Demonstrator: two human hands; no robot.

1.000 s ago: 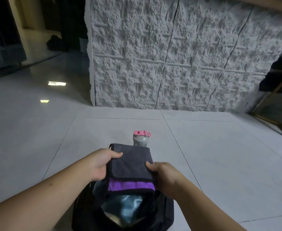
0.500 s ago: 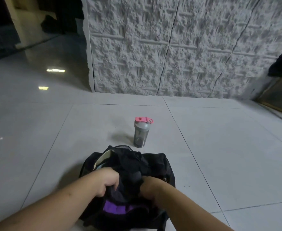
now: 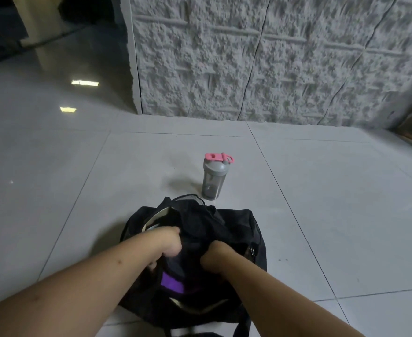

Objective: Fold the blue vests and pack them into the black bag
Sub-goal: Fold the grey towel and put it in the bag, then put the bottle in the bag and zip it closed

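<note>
Both forearms reach down into the soft black bag (image 3: 234, 227) on the glossy tiled floor (image 3: 321, 215). The left hand (image 3: 168, 244) curls its fingers around the folded vest (image 3: 173, 283), dark with a purple band, inside the opening; the right hand (image 3: 212, 256) is buried, its fingers hidden, so their state cannot be told.

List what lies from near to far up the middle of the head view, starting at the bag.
Black bag with a folded vest's purple band showing inside and both hands pushed in → grey shaker bottle with pink lid standing upright on the floor → tile floor → rough grey textured wall.
</note>
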